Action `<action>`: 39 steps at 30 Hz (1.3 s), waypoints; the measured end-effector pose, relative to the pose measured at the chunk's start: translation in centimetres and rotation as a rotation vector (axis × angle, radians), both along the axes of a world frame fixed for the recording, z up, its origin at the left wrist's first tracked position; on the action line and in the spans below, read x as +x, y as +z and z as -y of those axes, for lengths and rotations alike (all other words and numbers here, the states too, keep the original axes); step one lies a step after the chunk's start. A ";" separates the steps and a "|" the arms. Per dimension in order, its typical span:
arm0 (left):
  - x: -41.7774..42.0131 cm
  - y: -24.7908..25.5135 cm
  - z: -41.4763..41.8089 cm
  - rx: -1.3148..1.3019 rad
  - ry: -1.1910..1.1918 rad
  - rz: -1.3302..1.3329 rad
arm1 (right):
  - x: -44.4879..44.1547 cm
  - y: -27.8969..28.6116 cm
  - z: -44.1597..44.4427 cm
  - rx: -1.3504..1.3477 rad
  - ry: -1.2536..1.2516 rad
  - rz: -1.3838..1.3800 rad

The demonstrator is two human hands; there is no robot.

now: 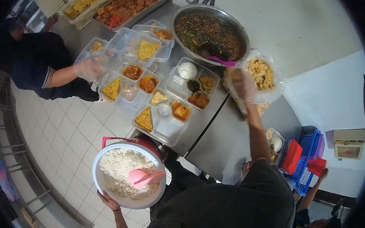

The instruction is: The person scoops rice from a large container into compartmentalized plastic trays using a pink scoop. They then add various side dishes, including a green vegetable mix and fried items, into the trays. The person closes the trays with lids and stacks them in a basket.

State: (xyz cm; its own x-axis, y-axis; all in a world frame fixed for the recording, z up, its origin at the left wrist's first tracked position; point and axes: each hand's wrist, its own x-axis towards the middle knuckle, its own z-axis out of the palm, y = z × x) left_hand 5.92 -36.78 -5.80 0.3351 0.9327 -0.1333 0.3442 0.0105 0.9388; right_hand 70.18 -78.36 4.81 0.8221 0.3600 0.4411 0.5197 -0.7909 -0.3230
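My left hand (108, 200), bare, holds the lower rim of a round white tub (97, 178) of cooked rice (120, 168). Pink plastic scoops (144, 178) lie on the rice. My right hand (245, 85), in a clear plastic glove and blurred by motion, is at the left edge of a plastic-lined container of crackers (259, 74); whether it holds anything cannot be told. Left of it, a divided clear tray (176, 83) holds a white ball of rice, greens, and sauced food. Another divided tray (166, 129), nearer me, has a triangular fried piece and an orange sauced piece.
A large steel bowl (177, 36) with a purple spoon (220, 61), more divided trays (124, 39) and a pan of red stew (132, 7) stand on the steel table (209, 143). A co-worker's gloved hand (90, 68) is over trays at left. Blue baskets (303, 172) and another person's hand (323, 175) are at right.
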 end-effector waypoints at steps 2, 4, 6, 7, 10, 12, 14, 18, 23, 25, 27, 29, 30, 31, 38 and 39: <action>0.4 1.0 0.4 0.020 0.003 -0.014 | -3.3 -1.6 -7.8 0.034 0.233 -0.387; 0.1 0.4 0.1 -0.015 -0.024 0.007 | -4.2 -6.3 -12.9 -0.232 0.262 -0.280; 0.1 0.7 0.2 -0.002 -0.004 -0.023 | -5.8 -5.6 -17.4 -0.185 0.241 -0.367; 0.5 1.0 0.3 0.003 0.002 -0.035 | -6.0 -6.2 -17.2 -0.145 0.137 -0.335; 0.9 1.8 0.9 0.057 0.014 -0.034 | -7.7 -7.8 -15.5 0.002 -0.222 -0.200; 0.7 1.5 0.9 0.050 0.006 -0.033 | -7.6 -8.2 -12.3 0.071 -0.389 -0.211; 0.0 0.4 0.2 0.052 -0.032 -0.068 | -6.3 -12.6 -7.9 0.089 -0.425 -0.390; 0.0 0.5 0.2 0.112 -0.031 -0.113 | -7.4 -15.4 -6.0 -0.037 -0.512 -0.563; 0.0 0.5 -0.7 0.156 -0.034 -0.111 | -8.5 -14.2 -7.1 -0.229 -0.408 -0.336; 1.3 2.2 -2.4 0.192 -0.113 -0.095 | -7.5 -14.0 -6.9 -0.676 -0.174 -0.248; 6.2 3.9 -4.2 0.525 -0.017 -0.242 | -8.1 -14.5 -6.8 -0.386 -0.298 -0.308; 13.5 7.0 -5.2 0.504 -0.157 -0.059 | -8.0 -15.1 -6.3 -0.353 -0.310 -0.368; 17.3 7.5 -5.4 0.368 -0.202 0.047 | -7.7 -15.5 -5.6 -0.465 -0.256 -0.403; 20.4 6.6 -6.8 0.294 -0.332 0.082 | -7.6 -16.0 -4.9 -0.577 -0.193 -0.438; 35.4 -1.3 -11.1 -0.425 -0.304 -0.093 | -13.0 -13.2 -1.9 -0.386 -0.405 -0.579; 36.4 -1.9 -10.6 -0.465 -0.310 -0.065 | -14.4 -12.9 -0.9 -0.303 -0.504 -0.598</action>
State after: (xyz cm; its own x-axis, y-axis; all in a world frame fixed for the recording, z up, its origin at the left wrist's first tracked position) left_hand 42.33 -26.16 -7.69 0.5616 0.6300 -0.5364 0.4540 0.3073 0.8363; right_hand 55.78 -77.42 -8.12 0.9809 -0.0807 -0.1769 -0.1109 -0.9795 -0.1681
